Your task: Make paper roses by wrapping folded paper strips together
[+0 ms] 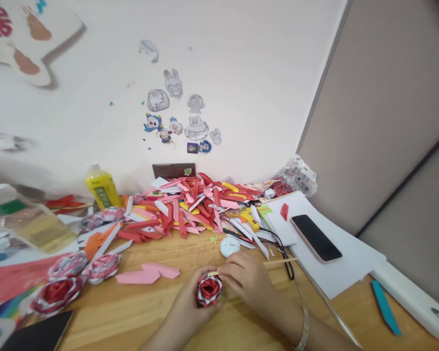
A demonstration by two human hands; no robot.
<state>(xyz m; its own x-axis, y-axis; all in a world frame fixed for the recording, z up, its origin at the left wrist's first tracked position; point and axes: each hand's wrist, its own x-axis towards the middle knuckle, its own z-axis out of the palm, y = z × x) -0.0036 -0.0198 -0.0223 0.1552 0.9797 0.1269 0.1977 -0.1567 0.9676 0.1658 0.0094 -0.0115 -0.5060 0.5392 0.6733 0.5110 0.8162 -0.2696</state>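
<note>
Red-and-white paper rose (209, 290) gripped in left hand (193, 297), right hand (247, 279) (nice bracelet (305, 327), that) pinching a pale stick (212, 274) at its far rim

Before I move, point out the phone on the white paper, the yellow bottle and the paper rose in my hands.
Phone (316, 238): head view, middle of its dark screen.
Yellow bottle (103, 189): head view, middle of its side.
Paper rose (209, 289): head view, its red centre.

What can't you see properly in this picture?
Head view:
Paper flower's underside: hidden by the left hand.
Yellow bottle's small words: too blurry.

Head view, cut off by the picture's edge:
Rest of the dark flat thing.
Rest of the wall decoration.

Head view:
Bottom of the paper pile: covered by upper pieces.
</note>
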